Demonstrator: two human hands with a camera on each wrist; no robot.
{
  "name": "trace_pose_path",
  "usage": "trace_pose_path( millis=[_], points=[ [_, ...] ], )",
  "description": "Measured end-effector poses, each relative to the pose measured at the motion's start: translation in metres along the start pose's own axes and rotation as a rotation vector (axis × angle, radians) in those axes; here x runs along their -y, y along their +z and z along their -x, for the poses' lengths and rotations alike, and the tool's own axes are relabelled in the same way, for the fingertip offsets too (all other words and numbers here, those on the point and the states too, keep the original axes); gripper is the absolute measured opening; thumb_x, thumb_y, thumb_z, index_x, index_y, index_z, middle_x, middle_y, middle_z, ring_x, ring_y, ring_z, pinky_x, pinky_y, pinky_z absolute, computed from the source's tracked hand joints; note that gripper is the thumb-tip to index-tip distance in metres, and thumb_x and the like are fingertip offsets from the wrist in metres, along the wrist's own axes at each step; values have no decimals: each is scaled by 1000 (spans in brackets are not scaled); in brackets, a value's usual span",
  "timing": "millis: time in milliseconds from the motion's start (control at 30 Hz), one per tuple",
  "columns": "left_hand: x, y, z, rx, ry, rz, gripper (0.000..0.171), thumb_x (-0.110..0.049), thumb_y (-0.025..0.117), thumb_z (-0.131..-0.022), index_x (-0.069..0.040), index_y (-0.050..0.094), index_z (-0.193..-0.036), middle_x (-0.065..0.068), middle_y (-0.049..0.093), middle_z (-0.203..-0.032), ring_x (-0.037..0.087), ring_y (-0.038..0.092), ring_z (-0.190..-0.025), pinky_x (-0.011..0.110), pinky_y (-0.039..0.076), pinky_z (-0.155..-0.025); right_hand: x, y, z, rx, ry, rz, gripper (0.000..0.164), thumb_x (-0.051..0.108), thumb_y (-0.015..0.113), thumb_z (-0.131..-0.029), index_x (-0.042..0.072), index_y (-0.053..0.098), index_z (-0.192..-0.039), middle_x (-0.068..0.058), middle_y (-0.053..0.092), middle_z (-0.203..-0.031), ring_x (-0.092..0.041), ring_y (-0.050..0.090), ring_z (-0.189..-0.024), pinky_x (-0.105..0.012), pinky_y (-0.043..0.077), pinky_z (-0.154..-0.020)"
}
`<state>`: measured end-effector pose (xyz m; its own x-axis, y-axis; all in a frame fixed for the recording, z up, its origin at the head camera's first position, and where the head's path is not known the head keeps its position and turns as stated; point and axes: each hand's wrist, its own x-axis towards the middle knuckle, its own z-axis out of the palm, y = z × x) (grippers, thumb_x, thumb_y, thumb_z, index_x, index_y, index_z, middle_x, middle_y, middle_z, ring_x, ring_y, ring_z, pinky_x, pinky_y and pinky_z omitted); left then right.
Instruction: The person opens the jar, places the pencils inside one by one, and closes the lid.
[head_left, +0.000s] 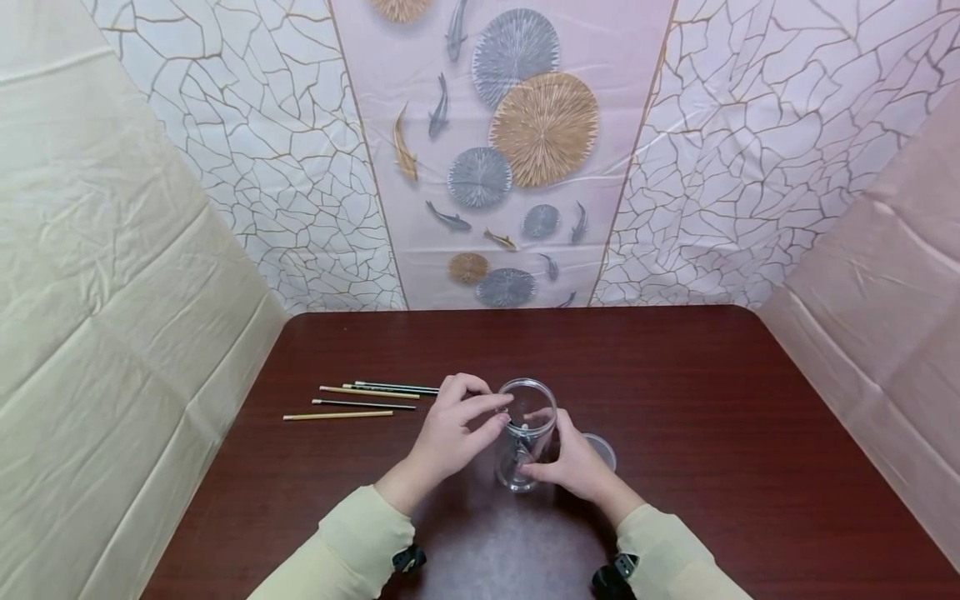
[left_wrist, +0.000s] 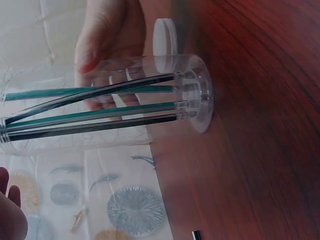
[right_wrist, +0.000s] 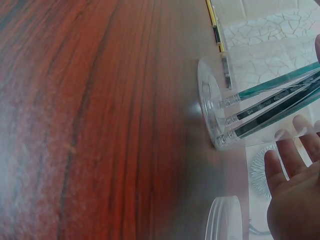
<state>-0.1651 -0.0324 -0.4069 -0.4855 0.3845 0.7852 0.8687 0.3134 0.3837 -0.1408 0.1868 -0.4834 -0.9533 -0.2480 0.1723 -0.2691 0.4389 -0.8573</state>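
head view: the right hand (head_left: 573, 467) curls round a clear, smooth cylindrical jar (head_left: 517, 467), upright on the wood-grained surface (head_left: 720, 433); the left hand (head_left: 450, 425) is at its round mouth, pinching or not, cannot tell. inside, 4 slim pencils (left_wrist: 100, 126) run out of the right wrist view; 1 black barrel (right_wrist: 265, 105) bears blurred pale print.

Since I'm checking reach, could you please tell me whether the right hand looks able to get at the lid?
Probably yes, once the right hand releases the jar: the lid lies close beside that hand, nothing visibly between.
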Motion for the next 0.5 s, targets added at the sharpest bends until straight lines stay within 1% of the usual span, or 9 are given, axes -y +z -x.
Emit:
trace_pose_path(
  millis=[67, 133, 233, 300, 367, 500],
  points=[
    [1, 2, 1, 1, 53, -19, 16, -13, 71, -81, -10, 74, -96, 2, 54, -94, 20, 48, -89, 29, 42, -75, 10, -1, 1, 6, -10, 0, 73, 19, 84, -69, 6, 41, -126, -4, 60, -103, -8, 58, -78, -41, 49, -75],
    [1, 3, 1, -5, 86, -31, 13, -12, 71, -81, -9, 74, -93, 2, 54, -93, 20, 48, -87, 28, 43, -75, 10, -1, 1, 4, -21, -4, 72, 19, 84, -69, 6, 41, -126, -3, 60, -102, -8, 58, -78, -40, 49, -75],
    [1, 3, 2, -17, 100, -32, 11, -10, 71, -80, -9, 73, -90, 1, 54, -91, 20, 49, -86, 27, 43, -75, 9, 0, 2, -8, -11, 7, 73, 18, 85, -68, 7, 42, -125, -4, 59, -104, -8, 57, -78, -39, 48, -76],
    [1, 3, 1, -20, 105, -27, 10, -8, 71, -79, -9, 73, -89, 1, 54, -90, 20, 49, -85, 27, 43, -74, 1, 1, 1, -15, -3, 12, 74, 19, 86, -67, 9, 42, -126, -2, 59, -106, -9, 57, -80, -39, 47, -78],
    [1, 4, 1, -32, 122, -25, 9, -7, 70, -79, -9, 72, -87, 1, 54, -88, 20, 49, -84, 27, 43, -74, 8, 0, 2, -11, -3, 12, 73, 14, 85, -67, 6, 42, -126, -4, 59, -109, -11, 58, -79, -39, 47, -78],
    [1, 5, 1, -49, 147, -29, 5, -9, 67, -82, -8, 69, -86, 1, 54, -87, 20, 49, -81, 28, 43, -73, 28, -3, 4, 7, -30, -6, 71, 8, 83, -68, -3, 42, -125, -8, 61, -102, -18, 60, -77, -41, 48, -75]
  ],
)
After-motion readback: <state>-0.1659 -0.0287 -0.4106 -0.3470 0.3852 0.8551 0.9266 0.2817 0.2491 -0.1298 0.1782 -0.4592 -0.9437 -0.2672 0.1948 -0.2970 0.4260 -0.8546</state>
